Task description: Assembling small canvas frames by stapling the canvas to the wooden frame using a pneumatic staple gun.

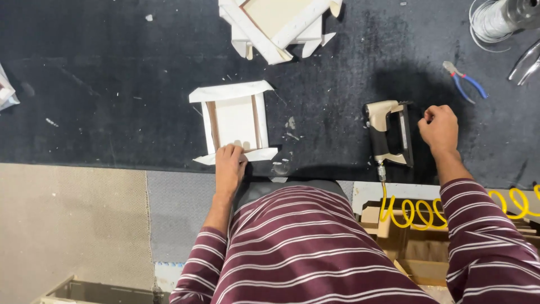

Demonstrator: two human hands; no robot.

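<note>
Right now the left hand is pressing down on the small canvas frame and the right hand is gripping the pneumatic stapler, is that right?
Not quite. In the head view the right hand rests on the dark mat beside the beige and black pneumatic stapler, not gripping it. The left hand does press on the small white canvas frame.

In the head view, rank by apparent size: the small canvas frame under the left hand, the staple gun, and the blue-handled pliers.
Largest to smallest:
1. Canvas frame, with the left hand pressing its near edge.
2. Staple gun, lying beside the right hand.
3. Pliers, clearly the smallest.
All lie on the same dark table, so nearness hardly skews this.
</note>
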